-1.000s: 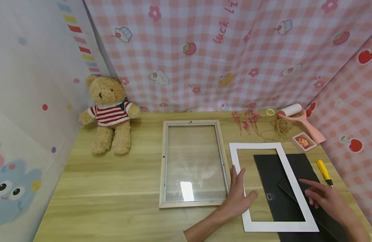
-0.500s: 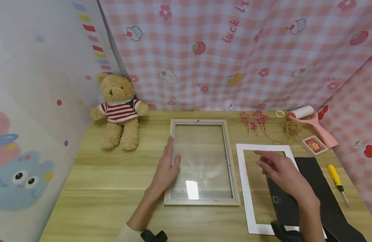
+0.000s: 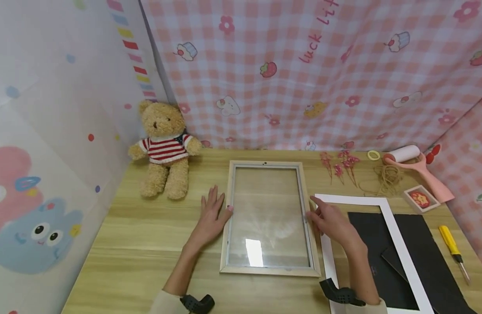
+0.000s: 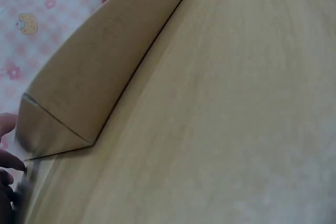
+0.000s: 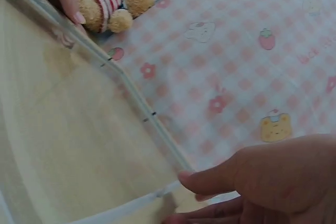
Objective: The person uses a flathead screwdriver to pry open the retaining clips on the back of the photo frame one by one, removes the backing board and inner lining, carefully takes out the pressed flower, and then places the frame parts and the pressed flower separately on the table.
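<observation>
A light wooden picture frame (image 3: 272, 271) with a clear pane (image 3: 268, 218) lies on the table in the head view. My left hand (image 3: 207, 222) is at its left side, fingers spread on the tabletop and thumb touching the rim. At the right side, my right hand (image 3: 333, 221) touches the frame with its thumb and fingertips. The right wrist view has my right thumb (image 5: 210, 180) by the frame's rim (image 5: 157, 118). Only some fingers (image 4: 6, 156) of my left hand appear in the left wrist view, beside the deep frame side (image 4: 105, 61).
A white mat border (image 3: 402, 244) overlaps black boards (image 3: 425, 244) at the right. Beyond lie a yellow screwdriver (image 3: 449, 240), a small boxed item (image 3: 420, 199), twine (image 3: 390, 178), pink dried flowers (image 3: 347, 161), tape (image 3: 373, 155) and a pink-handled roller (image 3: 425, 172). A teddy bear (image 3: 166, 148) sits back left.
My left hand has gone from the mat border to the frame's left side. The right hand has come leftward across the mat border to the frame's right side. The head view has turned left.
</observation>
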Demonstrator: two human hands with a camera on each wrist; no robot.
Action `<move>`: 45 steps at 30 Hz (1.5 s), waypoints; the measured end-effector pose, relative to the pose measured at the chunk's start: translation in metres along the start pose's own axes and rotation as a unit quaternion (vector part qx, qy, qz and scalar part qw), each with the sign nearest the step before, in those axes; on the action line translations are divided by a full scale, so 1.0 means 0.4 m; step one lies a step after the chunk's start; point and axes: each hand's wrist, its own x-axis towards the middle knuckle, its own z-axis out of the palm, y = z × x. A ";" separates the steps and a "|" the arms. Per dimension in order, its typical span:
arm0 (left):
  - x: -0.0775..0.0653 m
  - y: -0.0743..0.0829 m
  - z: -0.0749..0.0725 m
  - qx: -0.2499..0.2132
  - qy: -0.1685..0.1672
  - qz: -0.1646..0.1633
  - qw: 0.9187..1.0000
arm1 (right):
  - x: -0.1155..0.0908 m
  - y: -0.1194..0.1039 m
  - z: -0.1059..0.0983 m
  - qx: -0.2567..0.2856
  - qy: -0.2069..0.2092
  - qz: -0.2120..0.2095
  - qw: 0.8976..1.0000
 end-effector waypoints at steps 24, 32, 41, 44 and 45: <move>-0.001 0.021 0.045 -0.038 0.099 0.060 0.993 | 0.083 0.173 0.097 -0.080 0.094 -0.055 0.991; 0.007 0.045 0.033 -0.337 0.052 -0.054 0.938 | 0.031 0.037 0.048 -0.048 0.073 -0.036 0.996; 0.011 0.044 0.026 -0.505 0.049 -0.102 0.856 | 0.029 -0.003 0.047 -0.071 0.061 -0.007 0.996; 0.010 0.043 0.029 -0.512 0.053 -0.096 0.852 | 0.031 -0.003 0.049 -0.075 0.061 -0.006 0.995; 0.011 0.043 0.029 -0.514 0.056 -0.095 0.851 | 0.032 -0.004 0.049 -0.076 0.061 -0.005 0.995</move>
